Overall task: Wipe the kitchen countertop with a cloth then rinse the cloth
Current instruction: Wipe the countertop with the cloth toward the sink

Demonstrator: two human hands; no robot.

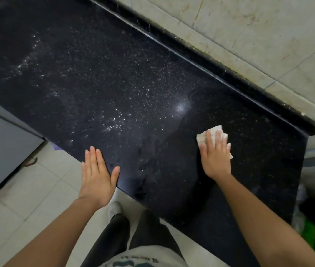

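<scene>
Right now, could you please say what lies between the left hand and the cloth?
Between left hand and cloth: only bare, smudged countertop, per the head view.

We see only the edges of the cloth (215, 132); our right hand (215, 157) covers the rest. The counter (114, 83) runs off the top and left. Past its right end, clutter (306, 224) lies too dim to name.

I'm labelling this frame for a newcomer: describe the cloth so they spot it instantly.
Start at the black speckled countertop. Near its right end, the right hand presses flat on the cloth. It is the only white, crumpled thing on the dark stone.
</scene>
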